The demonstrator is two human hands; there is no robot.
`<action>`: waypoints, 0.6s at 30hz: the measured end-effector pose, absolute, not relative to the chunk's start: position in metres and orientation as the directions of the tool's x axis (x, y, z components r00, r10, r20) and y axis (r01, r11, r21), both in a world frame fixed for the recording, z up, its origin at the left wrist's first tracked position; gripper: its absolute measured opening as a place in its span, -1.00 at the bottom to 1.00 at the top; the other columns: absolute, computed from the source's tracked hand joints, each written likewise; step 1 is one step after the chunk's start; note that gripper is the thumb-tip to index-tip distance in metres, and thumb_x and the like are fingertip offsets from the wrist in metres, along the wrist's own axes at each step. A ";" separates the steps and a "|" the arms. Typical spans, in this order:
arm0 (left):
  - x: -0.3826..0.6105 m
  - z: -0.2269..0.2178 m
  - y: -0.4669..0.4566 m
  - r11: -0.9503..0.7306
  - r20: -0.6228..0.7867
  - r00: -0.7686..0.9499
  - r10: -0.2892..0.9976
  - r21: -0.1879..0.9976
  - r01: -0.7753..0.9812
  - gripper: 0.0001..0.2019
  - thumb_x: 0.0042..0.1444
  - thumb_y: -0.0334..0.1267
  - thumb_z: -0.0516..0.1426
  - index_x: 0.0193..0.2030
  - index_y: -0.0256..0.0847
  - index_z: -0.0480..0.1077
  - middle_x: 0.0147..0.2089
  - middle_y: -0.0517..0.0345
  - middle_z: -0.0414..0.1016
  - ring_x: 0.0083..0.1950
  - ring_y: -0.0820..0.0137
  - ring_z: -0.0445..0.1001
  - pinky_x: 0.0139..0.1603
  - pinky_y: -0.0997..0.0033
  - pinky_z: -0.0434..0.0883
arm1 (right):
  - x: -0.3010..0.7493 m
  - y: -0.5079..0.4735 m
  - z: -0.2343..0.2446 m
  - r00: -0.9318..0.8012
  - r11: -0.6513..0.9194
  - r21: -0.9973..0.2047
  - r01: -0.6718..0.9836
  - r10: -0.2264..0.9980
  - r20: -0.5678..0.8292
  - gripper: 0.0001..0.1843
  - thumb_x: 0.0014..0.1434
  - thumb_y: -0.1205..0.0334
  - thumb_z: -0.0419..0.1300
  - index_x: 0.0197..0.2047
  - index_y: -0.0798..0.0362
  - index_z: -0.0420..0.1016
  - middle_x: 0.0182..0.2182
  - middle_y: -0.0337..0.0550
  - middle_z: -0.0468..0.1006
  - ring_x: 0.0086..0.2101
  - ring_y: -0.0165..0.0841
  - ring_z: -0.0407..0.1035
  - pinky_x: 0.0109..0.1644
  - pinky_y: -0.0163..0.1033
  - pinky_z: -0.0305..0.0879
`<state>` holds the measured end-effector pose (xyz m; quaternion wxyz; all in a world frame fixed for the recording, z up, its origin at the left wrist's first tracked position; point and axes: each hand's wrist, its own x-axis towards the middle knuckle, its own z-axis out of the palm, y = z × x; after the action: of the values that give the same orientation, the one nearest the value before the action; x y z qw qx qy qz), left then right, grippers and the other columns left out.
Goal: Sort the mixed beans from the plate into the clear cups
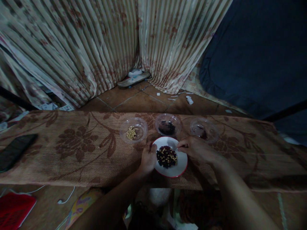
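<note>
A white plate [165,172] with a red rim carries a heap of mixed dark and pale beans [166,156]. My left hand [148,158] grips the plate's left rim, thumb on top. Over the right side of the plate, my right hand [190,147] is closed on a thin metal utensil that looks like a spoon [174,149]; its far end meets the beans. Behind the plate stand three clear plastic bowls: the left bowl [141,123] has pale yellow beans, the middle bowl [168,116] black ones, and the right bowl [211,127] a few dark reddish ones.
A patterned brown cloth [79,166] covers the narrow table. At its left end lies a dark phone [18,151]. Beyond the table are striped curtains [107,48], a skateboard [134,79] and white scraps [189,100] on the tiled floor. A white cable [68,198] runs at lower left.
</note>
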<state>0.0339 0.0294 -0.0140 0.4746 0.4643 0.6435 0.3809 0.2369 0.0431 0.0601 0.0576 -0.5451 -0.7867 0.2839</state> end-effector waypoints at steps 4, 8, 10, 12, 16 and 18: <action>0.034 -0.013 0.029 0.277 -0.257 -0.115 0.959 0.934 0.226 -0.77 0.05 -0.24 0.00 -0.25 -0.26 0.42 -0.22 0.04 0.53 -0.15 0.32 0.44 -0.01 0.32 0.32 | 0.236 0.043 0.060 -0.394 0.243 -0.502 0.830 0.892 -0.220 -0.80 0.07 0.14 0.11 -0.36 -0.09 0.57 -0.38 -0.27 0.59 -0.34 -0.31 0.43 -0.29 -0.28 0.23; 0.034 -0.016 0.029 0.278 -0.259 -0.116 0.959 0.937 0.210 -0.76 0.05 -0.23 0.01 -0.24 -0.26 0.42 -0.22 0.05 0.53 -0.16 0.32 0.45 -0.01 0.31 0.33 | 0.236 0.043 0.060 -0.401 0.237 -0.514 0.824 0.886 -0.234 -0.80 0.07 0.14 0.11 -0.38 -0.09 0.57 -0.39 -0.28 0.58 -0.35 -0.32 0.42 -0.30 -0.29 0.23; 0.034 -0.017 0.029 0.275 -0.257 -0.110 0.960 0.939 0.207 -0.76 0.05 -0.22 0.00 -0.23 -0.26 0.42 -0.22 0.04 0.53 -0.16 0.32 0.45 -0.02 0.31 0.33 | 0.236 0.043 0.060 -0.397 0.239 -0.498 0.833 0.886 -0.239 -0.79 0.07 0.12 0.11 -0.38 -0.09 0.57 -0.40 -0.27 0.58 -0.36 -0.31 0.42 -0.31 -0.29 0.23; 0.034 -0.017 0.030 0.274 -0.256 -0.111 0.960 0.939 0.208 -0.76 0.06 -0.22 0.00 -0.24 -0.26 0.42 -0.21 0.04 0.53 -0.15 0.32 0.45 -0.01 0.32 0.33 | 0.236 0.042 0.060 -0.391 0.245 -0.477 0.844 0.890 -0.234 -0.79 0.07 0.11 0.11 -0.36 -0.09 0.57 -0.40 -0.26 0.58 -0.35 -0.31 0.42 -0.31 -0.29 0.23; 0.034 -0.020 0.030 0.284 -0.262 -0.129 0.957 0.935 0.212 -0.74 0.05 -0.21 0.02 -0.20 -0.26 0.43 -0.18 0.04 0.53 -0.13 0.31 0.44 0.01 0.30 0.32 | 0.236 0.041 0.062 -0.399 0.254 -0.467 0.847 0.884 -0.243 -0.78 0.09 0.11 0.10 -0.37 -0.09 0.57 -0.41 -0.26 0.58 -0.37 -0.31 0.42 -0.33 -0.29 0.22; 0.034 -0.022 0.030 0.288 -0.265 -0.130 0.955 0.935 0.206 -0.73 0.05 -0.21 0.03 -0.18 -0.26 0.43 -0.17 0.03 0.54 -0.12 0.30 0.45 0.01 0.30 0.32 | 0.236 0.041 0.062 -0.407 0.260 -0.468 0.844 0.880 -0.244 -0.76 0.11 0.11 0.08 -0.38 -0.09 0.57 -0.42 -0.25 0.58 -0.38 -0.32 0.42 -0.33 -0.29 0.22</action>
<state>0.0337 0.0299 -0.0221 0.4804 0.4519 0.6427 0.3897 0.2365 0.0409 0.0622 0.0329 -0.5437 -0.7931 0.2727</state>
